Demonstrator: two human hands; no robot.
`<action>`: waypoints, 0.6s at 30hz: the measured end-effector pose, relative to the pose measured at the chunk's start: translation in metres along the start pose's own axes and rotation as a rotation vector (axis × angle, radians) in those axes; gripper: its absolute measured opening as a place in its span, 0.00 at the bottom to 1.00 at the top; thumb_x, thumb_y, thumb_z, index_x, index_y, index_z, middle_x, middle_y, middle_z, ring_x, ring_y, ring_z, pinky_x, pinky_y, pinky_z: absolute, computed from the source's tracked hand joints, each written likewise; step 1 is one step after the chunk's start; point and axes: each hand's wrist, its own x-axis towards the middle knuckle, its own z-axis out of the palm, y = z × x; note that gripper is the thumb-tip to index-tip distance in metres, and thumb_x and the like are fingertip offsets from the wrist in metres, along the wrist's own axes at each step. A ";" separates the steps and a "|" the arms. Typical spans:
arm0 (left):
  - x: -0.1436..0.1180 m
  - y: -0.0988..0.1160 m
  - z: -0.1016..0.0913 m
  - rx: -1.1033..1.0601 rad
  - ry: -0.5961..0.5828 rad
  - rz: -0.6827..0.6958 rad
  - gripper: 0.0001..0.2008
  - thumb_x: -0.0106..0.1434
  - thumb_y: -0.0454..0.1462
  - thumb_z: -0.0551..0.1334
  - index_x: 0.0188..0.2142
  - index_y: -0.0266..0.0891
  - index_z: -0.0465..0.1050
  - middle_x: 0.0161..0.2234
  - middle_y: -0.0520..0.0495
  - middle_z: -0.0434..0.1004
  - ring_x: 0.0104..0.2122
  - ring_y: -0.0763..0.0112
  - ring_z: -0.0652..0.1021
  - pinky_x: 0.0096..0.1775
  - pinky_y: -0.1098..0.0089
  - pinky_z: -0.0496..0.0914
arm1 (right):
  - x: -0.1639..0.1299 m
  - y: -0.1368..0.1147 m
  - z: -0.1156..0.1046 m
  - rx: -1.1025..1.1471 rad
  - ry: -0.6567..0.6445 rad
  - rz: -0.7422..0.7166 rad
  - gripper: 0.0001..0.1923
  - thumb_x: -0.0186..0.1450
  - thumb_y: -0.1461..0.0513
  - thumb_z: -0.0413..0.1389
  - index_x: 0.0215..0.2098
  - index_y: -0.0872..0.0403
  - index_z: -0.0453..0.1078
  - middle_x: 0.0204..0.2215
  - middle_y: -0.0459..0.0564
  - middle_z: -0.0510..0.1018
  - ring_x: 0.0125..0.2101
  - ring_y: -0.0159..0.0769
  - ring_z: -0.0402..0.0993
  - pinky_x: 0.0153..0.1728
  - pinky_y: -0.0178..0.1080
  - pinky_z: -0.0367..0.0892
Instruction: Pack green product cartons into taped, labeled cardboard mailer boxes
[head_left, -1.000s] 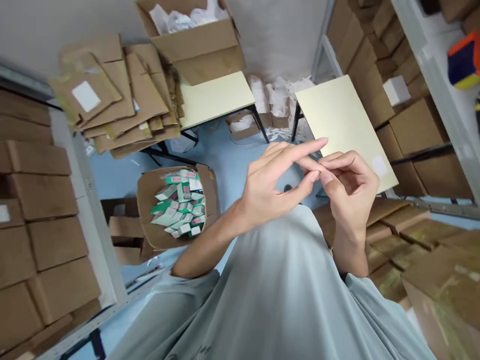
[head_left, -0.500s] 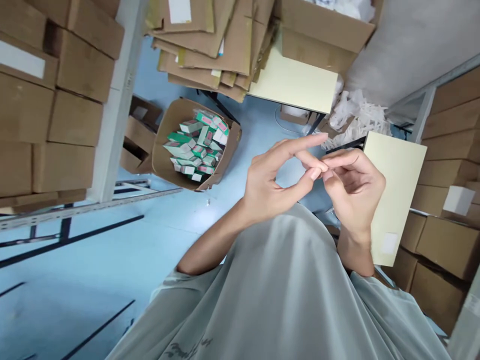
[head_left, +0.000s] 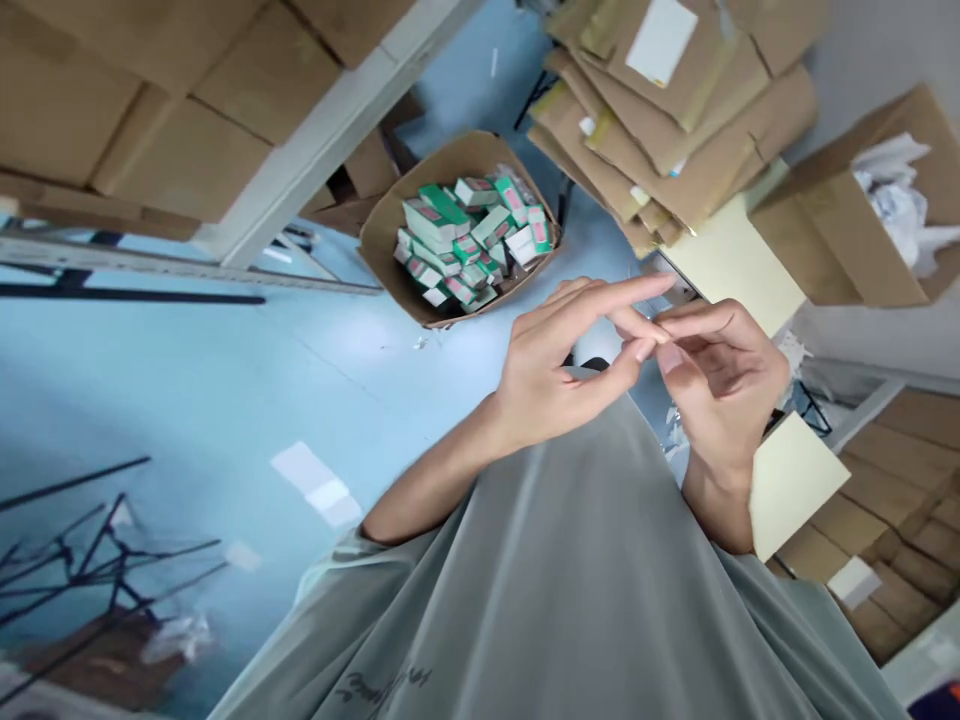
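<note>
The smooth blue floor (head_left: 360, 370) is occupied at twelve o'clock by an open-topped brown cardboard box (head_left: 480, 153).

Whether the meeting fingers (head_left: 643, 350) of the left hand (head_left: 544, 370) and right hand (head_left: 731, 385) pinched anything between them could not be told. Print on the green-and-white cartons (head_left: 471, 245) was too small to read, and the lower ones lay hidden under the top layer. The top edge cut off the flattened cardboard (head_left: 697, 140), which partly covered the bench (head_left: 750, 255). Lettering (head_left: 386, 690) on the shirt (head_left: 570, 560) was unreadable, and the bottom edge cropped the cloth. Black metal bars (head_left: 75, 483) at lower left looked blurred and ran past the left edge.
</note>
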 end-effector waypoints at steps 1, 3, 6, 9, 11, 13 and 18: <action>0.005 -0.001 -0.017 0.002 0.048 -0.007 0.16 0.66 0.42 0.81 0.53 0.54 0.88 0.34 0.52 0.88 0.42 0.55 0.88 0.55 0.47 0.81 | 0.014 0.002 0.015 -0.005 -0.051 0.007 0.07 0.72 0.54 0.70 0.44 0.43 0.78 0.40 0.47 0.85 0.42 0.42 0.87 0.47 0.50 0.86; 0.011 -0.004 -0.048 0.001 0.145 -0.022 0.16 0.66 0.43 0.81 0.53 0.54 0.88 0.35 0.52 0.89 0.41 0.55 0.88 0.55 0.48 0.81 | 0.038 0.006 0.044 -0.034 -0.130 0.015 0.07 0.73 0.54 0.70 0.44 0.43 0.78 0.40 0.47 0.85 0.43 0.43 0.87 0.48 0.50 0.87; 0.015 -0.013 -0.088 -0.015 0.287 -0.047 0.17 0.66 0.45 0.81 0.54 0.53 0.88 0.36 0.52 0.89 0.40 0.56 0.88 0.56 0.48 0.81 | 0.067 0.012 0.087 -0.082 -0.236 0.038 0.06 0.73 0.55 0.69 0.44 0.43 0.78 0.40 0.47 0.86 0.44 0.43 0.88 0.48 0.49 0.87; 0.013 -0.025 -0.123 -0.052 0.417 -0.086 0.20 0.65 0.48 0.82 0.55 0.51 0.88 0.35 0.50 0.88 0.39 0.57 0.88 0.55 0.49 0.82 | 0.089 0.022 0.128 -0.095 -0.358 0.091 0.07 0.71 0.57 0.70 0.45 0.44 0.79 0.41 0.46 0.87 0.45 0.43 0.89 0.49 0.47 0.87; 0.012 -0.034 -0.144 -0.090 0.494 -0.114 0.23 0.64 0.49 0.83 0.56 0.50 0.87 0.34 0.50 0.87 0.38 0.58 0.87 0.53 0.52 0.82 | 0.103 0.033 0.153 -0.096 -0.451 0.137 0.07 0.70 0.59 0.70 0.45 0.45 0.80 0.40 0.45 0.88 0.43 0.42 0.90 0.49 0.46 0.87; 0.012 -0.044 -0.167 -0.135 0.565 -0.156 0.25 0.63 0.49 0.83 0.56 0.48 0.87 0.32 0.50 0.85 0.36 0.60 0.87 0.51 0.55 0.82 | 0.117 0.045 0.178 -0.107 -0.562 0.182 0.06 0.69 0.60 0.69 0.45 0.46 0.80 0.39 0.45 0.88 0.41 0.40 0.90 0.48 0.44 0.87; 0.022 -0.074 -0.224 -0.211 0.770 -0.327 0.27 0.60 0.51 0.84 0.55 0.45 0.87 0.30 0.52 0.82 0.33 0.64 0.84 0.47 0.60 0.80 | 0.163 0.078 0.236 -0.116 -0.806 0.287 0.06 0.69 0.60 0.67 0.45 0.48 0.82 0.39 0.46 0.91 0.40 0.38 0.91 0.48 0.43 0.87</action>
